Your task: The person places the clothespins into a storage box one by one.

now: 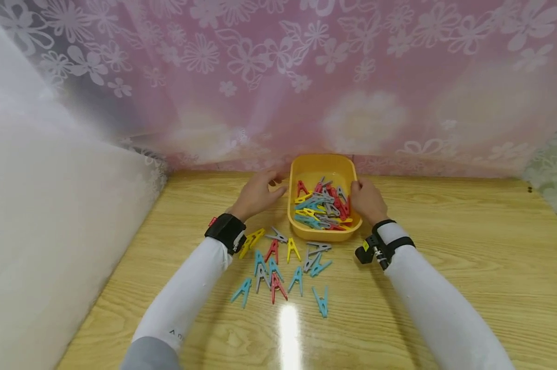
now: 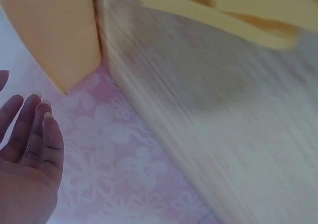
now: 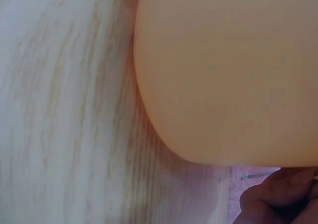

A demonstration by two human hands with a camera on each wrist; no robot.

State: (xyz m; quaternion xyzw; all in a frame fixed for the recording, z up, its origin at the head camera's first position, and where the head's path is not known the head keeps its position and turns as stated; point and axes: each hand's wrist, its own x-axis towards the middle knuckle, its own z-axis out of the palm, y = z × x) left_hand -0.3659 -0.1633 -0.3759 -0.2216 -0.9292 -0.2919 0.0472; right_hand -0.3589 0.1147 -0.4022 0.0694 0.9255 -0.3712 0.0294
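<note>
Yellow basket [image 1: 324,236] of clothespins [image 1: 309,222], apparently being steadied.
Right hand [image 1: 368,199]: fingers clamped on its rim. Left hand [image 1: 258,194]: fingers apart, just beside its opposite wall; next probably calls for gripping there.

I see clips [image 1: 323,200] in a tub [image 1: 324,236] between left fingers [image 1: 273,176] and right fingers [image 1: 359,190], loose clips [image 1: 295,275] on the table [image 1: 468,257] behind those fingers.

No lettering reads clearly.
Well behind the left fingers [image 1: 278,193], dark letters [image 1: 176,334] on the white sleeve [image 1: 181,303] are too small; nearer, a red tag [image 1: 212,221] on the wristband [image 1: 225,233] and, behind the right fingers [image 1: 356,188], a yellow label [image 1: 365,245] stay illegible.
</note>
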